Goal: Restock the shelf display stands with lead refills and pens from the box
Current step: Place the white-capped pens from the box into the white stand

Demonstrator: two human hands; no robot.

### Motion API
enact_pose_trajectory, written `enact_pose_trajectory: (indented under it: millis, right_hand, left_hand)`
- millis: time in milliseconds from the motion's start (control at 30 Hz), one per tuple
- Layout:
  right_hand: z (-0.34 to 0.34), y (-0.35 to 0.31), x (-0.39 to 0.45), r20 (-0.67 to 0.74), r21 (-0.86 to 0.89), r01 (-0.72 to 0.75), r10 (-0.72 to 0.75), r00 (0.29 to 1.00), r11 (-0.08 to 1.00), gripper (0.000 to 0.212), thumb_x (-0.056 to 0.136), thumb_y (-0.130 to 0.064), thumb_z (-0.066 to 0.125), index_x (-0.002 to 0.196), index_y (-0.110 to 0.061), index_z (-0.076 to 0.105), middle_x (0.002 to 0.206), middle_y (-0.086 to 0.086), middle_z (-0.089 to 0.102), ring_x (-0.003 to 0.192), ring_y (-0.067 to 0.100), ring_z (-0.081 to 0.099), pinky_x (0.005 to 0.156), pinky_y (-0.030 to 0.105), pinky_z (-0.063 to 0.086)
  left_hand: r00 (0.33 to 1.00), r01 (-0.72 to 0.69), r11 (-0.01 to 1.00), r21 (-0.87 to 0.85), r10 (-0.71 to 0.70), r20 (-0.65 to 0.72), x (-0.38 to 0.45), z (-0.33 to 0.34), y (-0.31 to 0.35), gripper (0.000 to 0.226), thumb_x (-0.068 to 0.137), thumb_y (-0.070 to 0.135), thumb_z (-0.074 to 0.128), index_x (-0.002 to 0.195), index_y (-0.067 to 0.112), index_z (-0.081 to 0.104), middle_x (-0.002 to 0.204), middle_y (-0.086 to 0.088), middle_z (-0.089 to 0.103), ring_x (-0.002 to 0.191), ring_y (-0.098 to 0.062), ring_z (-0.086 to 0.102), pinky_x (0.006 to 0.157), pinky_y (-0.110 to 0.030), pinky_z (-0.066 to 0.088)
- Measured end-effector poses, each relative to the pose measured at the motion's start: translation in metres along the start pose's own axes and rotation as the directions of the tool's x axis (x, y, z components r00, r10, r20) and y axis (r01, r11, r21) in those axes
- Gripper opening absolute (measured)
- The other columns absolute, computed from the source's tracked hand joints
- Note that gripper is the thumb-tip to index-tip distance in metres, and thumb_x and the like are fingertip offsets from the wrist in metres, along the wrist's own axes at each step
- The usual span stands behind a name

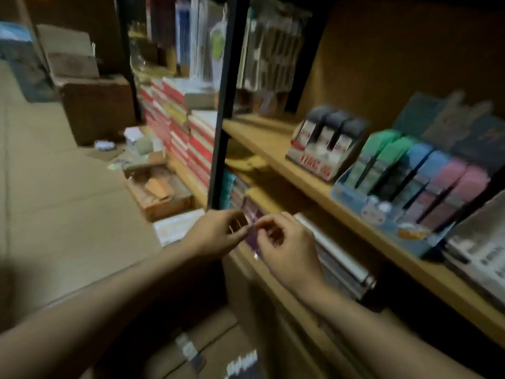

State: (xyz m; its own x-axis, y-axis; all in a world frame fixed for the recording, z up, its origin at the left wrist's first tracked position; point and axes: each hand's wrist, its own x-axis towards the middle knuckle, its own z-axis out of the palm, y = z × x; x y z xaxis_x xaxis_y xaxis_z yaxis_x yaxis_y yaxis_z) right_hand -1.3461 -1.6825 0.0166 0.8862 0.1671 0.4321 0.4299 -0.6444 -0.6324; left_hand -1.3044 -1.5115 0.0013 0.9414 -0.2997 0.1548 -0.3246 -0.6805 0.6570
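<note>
Both hands are meeting before the lower shelf: the left hand (216, 233) and right hand (287, 247) are each pinching a small purple packet (252, 236). Beyond, pastel display stands (410, 187) are sitting on the wooden shelf (273, 149).

We are pinching a small purple packet (252, 233) between left hand (216, 236) and right hand (287, 250), beside the lower shelf (273, 206).
</note>
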Motion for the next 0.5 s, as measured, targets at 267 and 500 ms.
enact_pose_trajectory:
  millis: [267, 500]
  right_hand:
    - [0.119, 0.103, -0.115, 0.826, -0.444, -0.123, 0.458, 0.327, 0.888, 0.077, 0.087, -0.044, 0.068, 0.15, -0.023, 0.029, 0.15, 0.01, 0.028, 0.136, 0.032, 0.035, 0.11, 0.038, 0.035]
    - [0.183, 0.149, -0.156, 0.725, -0.438, -0.282, 0.521, 0.451, 0.854, 0.05, 0.091, -0.033, 0.066, 0.135, -0.018, 0.049, 0.136, 0.006, 0.049, 0.122, 0.023, 0.049, 0.103, 0.038, 0.043]
  left_hand:
    - [0.555, 0.831, 0.547, -0.102, -0.804, 0.212, -0.152, 0.144, -0.114, 0.036, 0.09, 0.019, 0.064, 0.123, 0.007, 0.057, 0.118, -0.013, 0.062, 0.105, -0.028, 0.062, 0.081, -0.032, 0.05]
    - [0.108, 0.985, 0.099, -0.143, -0.993, 0.052, -0.194, 0.225, -0.135, 0.057, 0.086, 0.024, 0.069, 0.135, 0.015, 0.042, 0.14, -0.015, 0.033, 0.129, -0.034, 0.036, 0.104, -0.041, 0.038]
